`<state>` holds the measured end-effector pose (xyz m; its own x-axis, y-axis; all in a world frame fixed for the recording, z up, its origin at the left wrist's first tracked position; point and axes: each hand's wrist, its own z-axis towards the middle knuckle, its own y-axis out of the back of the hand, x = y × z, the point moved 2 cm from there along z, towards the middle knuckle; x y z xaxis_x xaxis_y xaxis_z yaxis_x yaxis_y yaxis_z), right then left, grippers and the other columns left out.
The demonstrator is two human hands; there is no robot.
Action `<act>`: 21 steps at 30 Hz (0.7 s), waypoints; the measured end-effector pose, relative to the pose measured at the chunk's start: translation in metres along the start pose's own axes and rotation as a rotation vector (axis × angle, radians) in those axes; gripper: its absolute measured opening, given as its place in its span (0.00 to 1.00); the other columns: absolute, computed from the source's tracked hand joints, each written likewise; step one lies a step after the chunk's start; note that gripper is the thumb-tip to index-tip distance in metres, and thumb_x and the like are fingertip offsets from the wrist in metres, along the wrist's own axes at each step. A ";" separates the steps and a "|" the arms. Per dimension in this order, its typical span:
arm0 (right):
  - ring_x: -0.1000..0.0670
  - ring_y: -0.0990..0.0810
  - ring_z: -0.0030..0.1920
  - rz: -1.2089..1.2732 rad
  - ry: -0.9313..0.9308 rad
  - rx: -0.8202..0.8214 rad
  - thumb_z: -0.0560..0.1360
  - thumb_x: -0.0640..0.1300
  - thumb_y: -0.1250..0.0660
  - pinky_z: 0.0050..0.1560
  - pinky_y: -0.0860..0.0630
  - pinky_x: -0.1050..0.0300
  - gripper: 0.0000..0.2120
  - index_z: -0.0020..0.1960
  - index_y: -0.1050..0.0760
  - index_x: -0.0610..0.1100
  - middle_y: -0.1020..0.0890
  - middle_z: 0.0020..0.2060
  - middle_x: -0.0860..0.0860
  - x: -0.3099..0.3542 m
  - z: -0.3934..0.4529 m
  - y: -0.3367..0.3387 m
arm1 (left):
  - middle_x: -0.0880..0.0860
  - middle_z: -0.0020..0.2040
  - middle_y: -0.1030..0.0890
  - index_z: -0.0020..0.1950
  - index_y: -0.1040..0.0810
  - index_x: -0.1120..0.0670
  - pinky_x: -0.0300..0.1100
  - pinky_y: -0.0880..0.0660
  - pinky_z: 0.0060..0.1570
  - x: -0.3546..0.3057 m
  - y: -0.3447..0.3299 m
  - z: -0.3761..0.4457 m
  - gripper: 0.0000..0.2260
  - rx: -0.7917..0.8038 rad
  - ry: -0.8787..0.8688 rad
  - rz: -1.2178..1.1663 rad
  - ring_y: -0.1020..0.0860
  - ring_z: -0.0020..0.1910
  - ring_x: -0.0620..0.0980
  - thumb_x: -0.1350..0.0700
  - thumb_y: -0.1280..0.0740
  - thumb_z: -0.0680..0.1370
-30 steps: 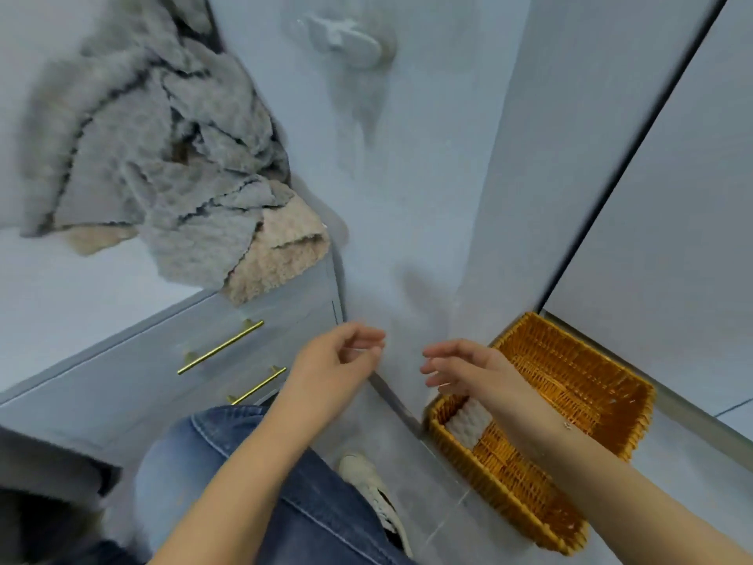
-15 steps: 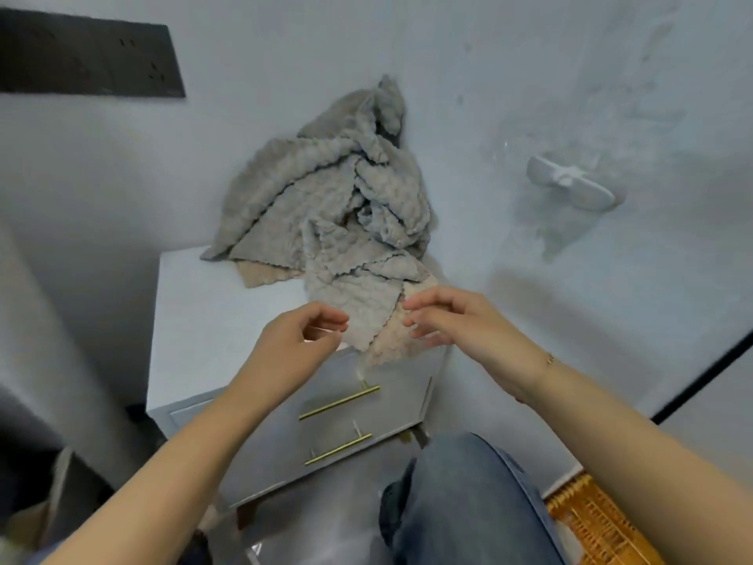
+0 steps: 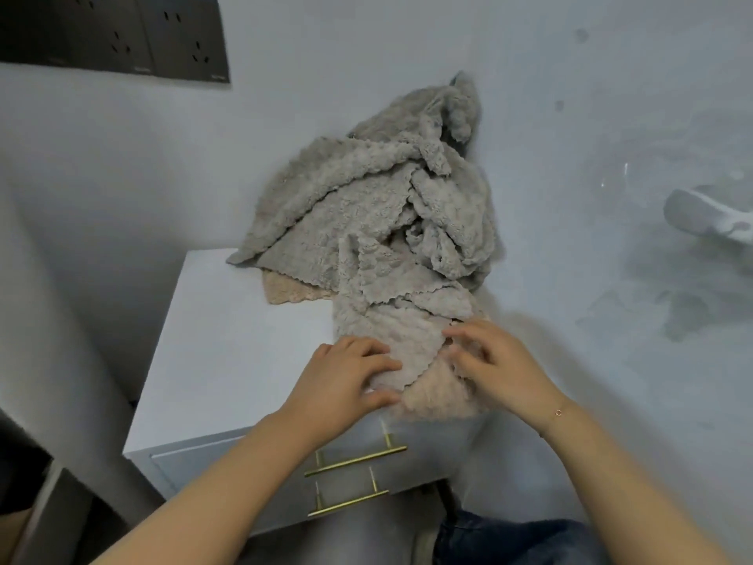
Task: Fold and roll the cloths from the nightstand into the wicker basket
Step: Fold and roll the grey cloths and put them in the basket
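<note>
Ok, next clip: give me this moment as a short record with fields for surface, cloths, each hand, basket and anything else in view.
surface: white nightstand, two drawers with brass handles
cloths: heap of grey and beige cloths piled against the wall, front end hanging over the nightstand's front edge
left hand: left hand grips the edge of the front grey cloth
right hand: right hand on the heap's front, fingers curled into the cloth
basket: not in view
other: dark socket panel on the wall
</note>
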<state>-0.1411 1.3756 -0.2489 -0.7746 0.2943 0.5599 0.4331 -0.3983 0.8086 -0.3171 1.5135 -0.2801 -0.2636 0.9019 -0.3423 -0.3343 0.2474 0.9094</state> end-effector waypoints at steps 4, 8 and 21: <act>0.57 0.28 0.62 0.032 0.010 0.138 0.79 0.47 0.36 0.56 0.42 0.81 0.17 0.66 0.25 0.44 0.24 0.60 0.54 -0.009 0.000 -0.007 | 0.42 0.55 0.20 0.54 0.17 0.49 0.41 0.27 0.52 0.011 0.011 -0.002 0.09 -0.073 0.062 -0.110 0.23 0.53 0.44 0.49 0.30 0.76; 0.52 0.40 0.74 -0.090 0.045 0.219 0.78 0.51 0.36 0.71 0.51 0.68 0.25 0.73 0.34 0.48 0.34 0.73 0.51 -0.018 0.000 -0.017 | 0.42 0.47 0.19 0.49 0.17 0.50 0.41 0.28 0.44 0.019 0.025 -0.016 0.05 -0.115 0.141 -0.110 0.23 0.44 0.43 0.51 0.30 0.76; 0.50 0.48 0.77 -0.190 -0.011 0.202 0.81 0.50 0.41 0.73 0.56 0.61 0.24 0.75 0.39 0.47 0.42 0.76 0.49 -0.017 0.007 -0.033 | 0.43 0.44 0.19 0.51 0.21 0.46 0.35 0.34 0.39 0.101 0.102 -0.118 0.04 -0.187 0.513 0.137 0.24 0.40 0.41 0.51 0.29 0.76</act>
<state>-0.1392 1.3899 -0.2832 -0.8461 0.3573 0.3956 0.3645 -0.1536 0.9184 -0.4850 1.5880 -0.2500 -0.7064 0.6220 -0.3378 -0.4089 0.0309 0.9120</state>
